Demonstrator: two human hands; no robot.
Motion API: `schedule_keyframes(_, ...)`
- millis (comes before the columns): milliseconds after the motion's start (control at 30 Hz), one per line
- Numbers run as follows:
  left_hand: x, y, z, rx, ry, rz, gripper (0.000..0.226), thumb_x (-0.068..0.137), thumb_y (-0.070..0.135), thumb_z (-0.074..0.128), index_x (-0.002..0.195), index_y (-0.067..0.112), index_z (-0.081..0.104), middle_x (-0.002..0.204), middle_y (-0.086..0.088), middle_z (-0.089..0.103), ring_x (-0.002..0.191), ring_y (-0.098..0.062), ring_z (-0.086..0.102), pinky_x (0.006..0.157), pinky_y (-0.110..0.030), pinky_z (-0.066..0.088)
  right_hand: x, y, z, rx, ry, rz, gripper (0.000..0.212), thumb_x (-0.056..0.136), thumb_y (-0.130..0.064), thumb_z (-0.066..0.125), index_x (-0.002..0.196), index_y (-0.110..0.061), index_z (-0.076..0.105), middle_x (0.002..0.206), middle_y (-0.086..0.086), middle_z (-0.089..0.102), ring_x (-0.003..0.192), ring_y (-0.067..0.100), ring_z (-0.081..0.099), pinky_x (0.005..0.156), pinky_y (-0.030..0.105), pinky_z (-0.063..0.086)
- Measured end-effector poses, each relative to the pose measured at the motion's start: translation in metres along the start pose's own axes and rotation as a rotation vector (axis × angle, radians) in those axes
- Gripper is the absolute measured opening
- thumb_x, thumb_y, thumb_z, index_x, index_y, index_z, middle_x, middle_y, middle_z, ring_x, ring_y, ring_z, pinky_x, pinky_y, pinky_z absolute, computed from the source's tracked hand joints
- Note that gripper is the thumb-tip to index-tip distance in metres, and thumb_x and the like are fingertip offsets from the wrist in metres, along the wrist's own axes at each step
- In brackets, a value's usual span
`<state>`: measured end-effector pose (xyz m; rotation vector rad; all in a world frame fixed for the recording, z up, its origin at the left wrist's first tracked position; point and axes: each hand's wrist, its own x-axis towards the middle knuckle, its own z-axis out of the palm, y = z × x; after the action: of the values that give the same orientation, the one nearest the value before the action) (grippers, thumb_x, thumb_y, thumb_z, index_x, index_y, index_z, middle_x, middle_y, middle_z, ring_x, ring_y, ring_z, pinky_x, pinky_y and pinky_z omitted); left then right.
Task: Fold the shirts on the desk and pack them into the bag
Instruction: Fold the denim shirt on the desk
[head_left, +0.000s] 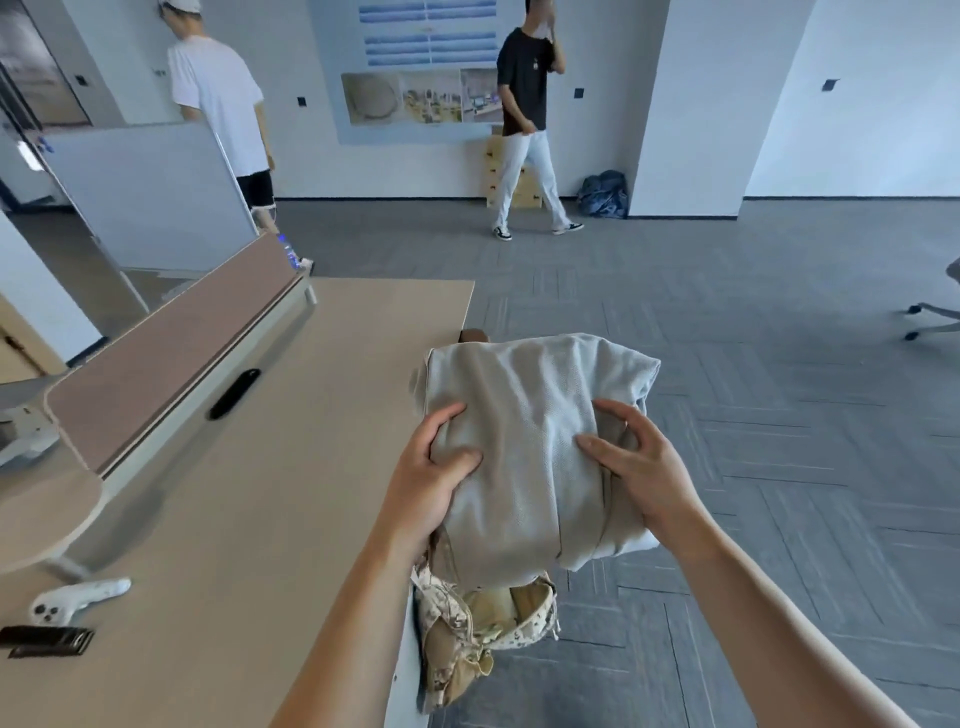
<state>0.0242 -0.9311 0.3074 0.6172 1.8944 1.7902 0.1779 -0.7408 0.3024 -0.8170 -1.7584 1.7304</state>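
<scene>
A folded light grey shirt (535, 441) is held in the air just past the right edge of the desk (291, 467). My left hand (431, 478) grips its left side, thumb on top and fingers underneath. On its right side my right hand (644, 467) holds it with the thumb on top and the fingers curled over the folded edge. Below the shirt, a camouflage bag (488, 623) hangs against the desk's edge with its mouth open upward. The shirt covers part of the bag's opening.
A white controller (78, 600) and a black clip-like object (47, 640) lie at the desk's near left. A brown partition (171, 358) runs along the desk's left side. Two people stand near the far wall. An office chair base (935, 317) is at the far right.
</scene>
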Motion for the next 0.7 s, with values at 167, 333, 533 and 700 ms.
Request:
schedule_keyframes(167, 0.064, -0.009, 0.111, 0.013, 0.127, -0.027, 0.051, 0.078, 0.021, 0.073, 0.12, 0.047, 0.063, 0.124, 0.015, 0.063, 0.109, -0.006, 0.065, 0.093, -0.034, 0.053, 0.113, 0.019, -0.092, -0.014, -0.116, -0.009, 0.048, 0.075, -0.026, 0.087, 0.117, -0.04, 0.068, 0.114, -0.015, 0.068, 0.103, 0.001, 0.065, 0.084, 0.02, 0.051)
schedule_keyframes(333, 0.117, -0.007, 0.204, 0.025, 0.233, -0.082, 0.05, 0.082, 0.017, 0.072, 0.12, 0.048, 0.063, 0.133, 0.008, 0.057, 0.117, -0.01, 0.06, 0.099, -0.036, 0.051, 0.207, 0.014, -0.164, -0.042, -0.243, -0.006, 0.05, 0.075, -0.025, 0.087, 0.119, -0.038, 0.067, 0.117, -0.016, 0.067, 0.105, -0.001, 0.064, 0.088, 0.02, 0.051)
schedule_keyframes(533, 0.166, 0.006, 0.247, 0.053, 0.337, -0.08, 0.05, 0.083, 0.013, 0.072, 0.121, 0.044, 0.064, 0.129, 0.009, 0.06, 0.114, -0.007, 0.06, 0.091, -0.026, 0.048, 0.281, 0.01, -0.187, -0.07, -0.296, -0.009, 0.047, 0.076, -0.03, 0.086, 0.118, -0.04, 0.068, 0.116, -0.02, 0.066, 0.105, -0.003, 0.062, 0.09, 0.019, 0.049)
schedule_keyframes(700, 0.18, 0.0, 0.238, 0.018, 0.446, -0.111, 0.048, 0.085, 0.013, 0.071, 0.121, 0.044, 0.063, 0.126, 0.012, 0.061, 0.113, -0.008, 0.061, 0.096, -0.033, 0.051, 0.322, 0.012, -0.158, -0.1, -0.413, 0.015, 0.047, 0.077, -0.028, 0.085, 0.119, -0.039, 0.068, 0.114, -0.02, 0.066, 0.1, -0.008, 0.061, 0.086, 0.013, 0.049)
